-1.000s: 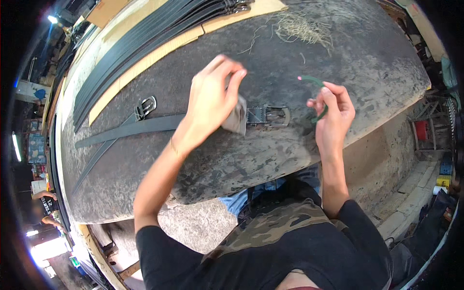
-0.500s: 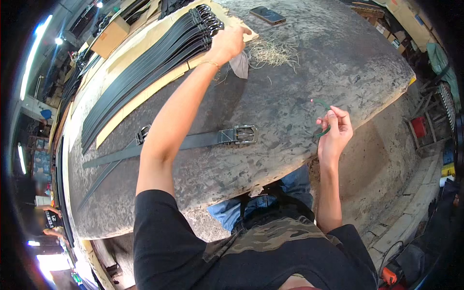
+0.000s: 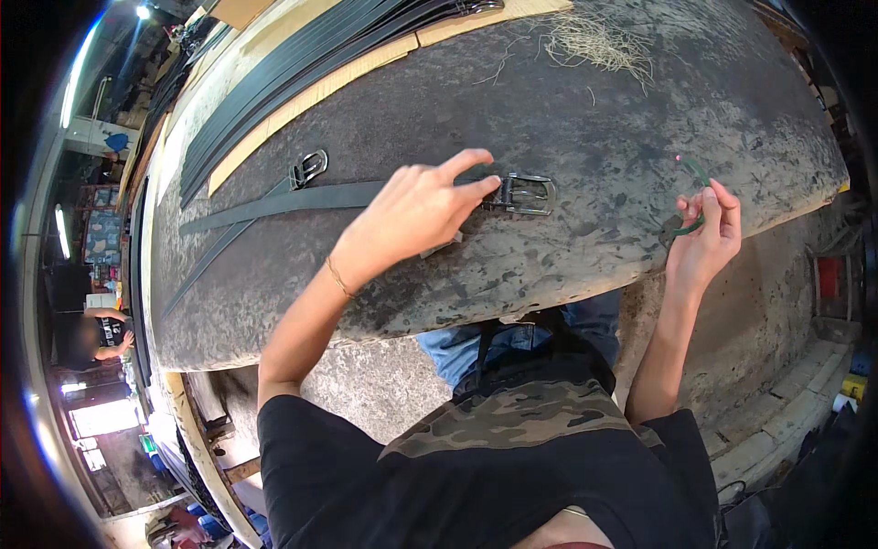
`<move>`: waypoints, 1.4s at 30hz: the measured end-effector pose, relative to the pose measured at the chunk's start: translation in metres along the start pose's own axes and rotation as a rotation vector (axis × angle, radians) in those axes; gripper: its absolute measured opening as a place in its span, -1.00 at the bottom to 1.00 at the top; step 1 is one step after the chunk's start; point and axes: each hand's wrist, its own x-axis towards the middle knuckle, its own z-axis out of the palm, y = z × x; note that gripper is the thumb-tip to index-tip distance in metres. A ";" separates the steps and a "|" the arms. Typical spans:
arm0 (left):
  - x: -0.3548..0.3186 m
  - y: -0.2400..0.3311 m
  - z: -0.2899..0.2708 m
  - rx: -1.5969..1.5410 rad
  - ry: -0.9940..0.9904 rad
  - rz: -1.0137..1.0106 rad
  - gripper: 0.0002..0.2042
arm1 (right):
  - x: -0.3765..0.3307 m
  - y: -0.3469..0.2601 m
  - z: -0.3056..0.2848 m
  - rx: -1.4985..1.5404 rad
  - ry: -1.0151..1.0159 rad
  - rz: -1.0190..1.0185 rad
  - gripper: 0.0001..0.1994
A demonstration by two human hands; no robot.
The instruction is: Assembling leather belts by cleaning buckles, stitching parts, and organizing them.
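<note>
My left hand [image 3: 421, 206] is above a black belt [image 3: 320, 197], close to its silver buckle [image 3: 529, 194]. Thumb and index finger are spread apart, while the other fingers curl over a grey piece of cloth [image 3: 445, 245] that partly shows below the palm. My right hand [image 3: 709, 233], raised near the table's front edge, grips a curved green tool [image 3: 697, 170] with a pink tip; its exact kind is unclear. A second belt's buckle [image 3: 309, 168] lies to the left, its thin strap crossing under the first belt.
Several black belts [image 3: 311, 78] lie side by side on cardboard [image 3: 366, 64] at the back left. A heap of pale thread trimmings [image 3: 599, 41] sits on the dark worn table [image 3: 567, 119]. Far left, another person [image 3: 96, 339] is by a bench.
My left hand has come back from the stacked belts to the single belt's buckle, bringing the grey cloth. My right hand still holds the green tool. The view has shifted.
</note>
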 end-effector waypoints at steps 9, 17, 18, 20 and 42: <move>-0.032 -0.013 0.038 -0.164 0.299 -0.011 -0.84 | -0.001 0.001 0.002 -0.035 -0.027 -0.035 -0.89; -0.008 -0.026 0.013 -0.141 0.172 0.049 -0.81 | -0.001 0.002 0.002 -0.051 -0.019 -0.035 -0.90; -0.004 -0.028 0.009 -0.051 0.131 0.133 -0.80 | -0.001 0.002 0.002 -0.046 -0.021 -0.030 -0.90; 0.002 -0.028 0.003 0.037 0.088 0.217 -0.79 | -0.001 0.002 0.001 -0.050 -0.024 -0.026 -0.89; 0.001 -0.026 0.024 0.114 0.181 0.333 -0.80 | -0.008 -0.008 0.020 -0.083 0.069 0.098 -0.92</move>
